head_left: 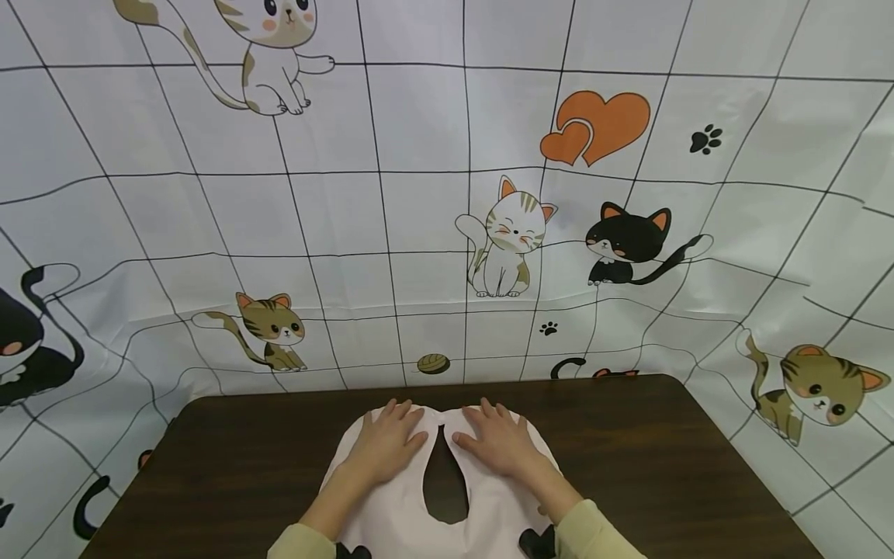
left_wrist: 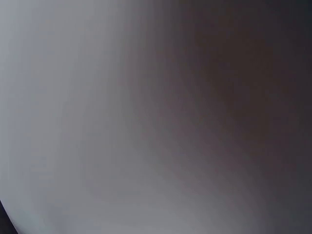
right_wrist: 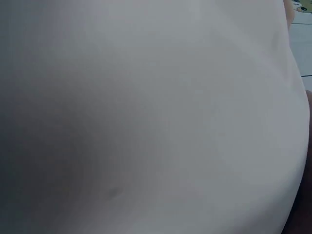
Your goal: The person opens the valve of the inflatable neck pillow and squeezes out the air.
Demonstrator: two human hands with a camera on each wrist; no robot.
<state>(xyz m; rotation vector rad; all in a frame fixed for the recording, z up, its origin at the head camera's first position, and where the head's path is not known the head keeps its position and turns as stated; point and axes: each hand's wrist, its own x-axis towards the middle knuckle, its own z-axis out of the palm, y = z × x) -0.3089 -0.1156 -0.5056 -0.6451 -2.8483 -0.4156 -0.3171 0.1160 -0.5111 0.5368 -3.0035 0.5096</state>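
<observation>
A pale pink cloth bib (head_left: 400, 508) lies spread on the dark table, its teardrop neck opening showing the wood beneath. The two upper ends of the bib meet at the top of that opening. My left hand (head_left: 386, 444) rests with extended fingers on the upper left part. On the upper right part lies my right hand (head_left: 501, 444), fingers spread toward the far edge. Dark printed shapes (head_left: 538, 543) show low on the cloth, partly hidden by the sleeves. Close-up, the bib (right_wrist: 219, 122) fills most of the right wrist view; the left wrist view is blurred.
The brown wooden table (head_left: 628, 450) extends to both sides of the bib. Behind and around it hangs a white grid-patterned sheet (head_left: 419, 217) printed with cats, paw prints and orange hearts. Pale yellow sleeves (head_left: 594, 536) cover the forearms.
</observation>
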